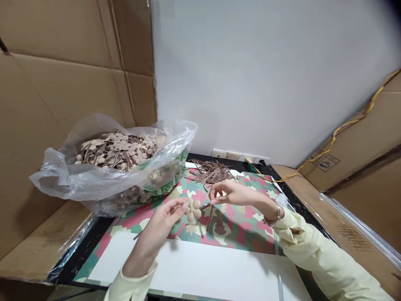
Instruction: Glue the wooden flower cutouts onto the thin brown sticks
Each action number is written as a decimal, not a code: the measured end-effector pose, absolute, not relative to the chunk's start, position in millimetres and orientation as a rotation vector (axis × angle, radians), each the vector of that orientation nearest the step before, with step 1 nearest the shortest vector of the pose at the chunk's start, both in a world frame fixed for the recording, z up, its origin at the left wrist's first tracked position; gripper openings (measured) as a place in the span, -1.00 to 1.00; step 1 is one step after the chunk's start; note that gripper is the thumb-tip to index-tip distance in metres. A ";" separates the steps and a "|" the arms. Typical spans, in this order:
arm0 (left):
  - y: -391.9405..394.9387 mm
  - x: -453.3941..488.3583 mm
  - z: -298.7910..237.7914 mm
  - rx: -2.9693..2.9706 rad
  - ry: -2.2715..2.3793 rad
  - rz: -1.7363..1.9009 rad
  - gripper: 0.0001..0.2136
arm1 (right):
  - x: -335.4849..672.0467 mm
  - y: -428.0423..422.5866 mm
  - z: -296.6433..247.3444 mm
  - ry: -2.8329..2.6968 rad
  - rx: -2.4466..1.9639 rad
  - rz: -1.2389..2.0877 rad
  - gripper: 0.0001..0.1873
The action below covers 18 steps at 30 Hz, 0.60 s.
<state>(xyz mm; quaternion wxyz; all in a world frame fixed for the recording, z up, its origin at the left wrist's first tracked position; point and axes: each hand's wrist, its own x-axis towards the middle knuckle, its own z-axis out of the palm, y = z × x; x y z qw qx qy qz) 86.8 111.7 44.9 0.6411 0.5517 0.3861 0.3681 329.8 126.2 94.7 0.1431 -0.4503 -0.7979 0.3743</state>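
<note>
My left hand [163, 219] pinches a beige flower-shaped cutout [192, 210] by its left edge, above the camouflage-patterned cloth. Just to the right, my right hand [234, 193] has thumb and forefinger closed on a thin brown ribbon strip [210, 218]. One end of the strip hangs down below the fingers, and another part points toward the flower; whether it passes through the flower I cannot tell. Behind the right hand lies a loose pile of brown strips [213, 171].
An open plastic bag [163, 167], full of beige flowers with brown strips, stands at left. White board [200, 263] lies along the front of the camouflage cloth [250, 225]. Cardboard [62, 96] walls both sides; sockets [233, 155] and a yellow cord [335, 136] are at the back and right.
</note>
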 end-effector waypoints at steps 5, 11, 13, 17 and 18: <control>126.6 130.0 63.5 1.307 0.703 0.651 -0.80 | 343.5 96.2 94.2 -2.018 -1.289 1.183 -0.84; 127.3 169.8 67.8 1.204 0.550 0.483 -0.82 | 369.0 80.8 75.5 -1.926 -1.281 0.950 -0.86; 129.0 179.5 66.6 1.213 0.548 0.454 -0.84 | 375.9 77.4 71.6 -1.917 -1.314 0.914 -0.85; 131.4 194.2 60.6 1.355 0.604 0.431 -0.82 | 385.3 75.3 62.7 -1.836 -1.387 0.859 -0.86; 130.8 196.6 59.0 1.388 0.596 0.420 -0.80 | 387.0 75.5 60.1 -1.820 -1.404 0.838 -0.86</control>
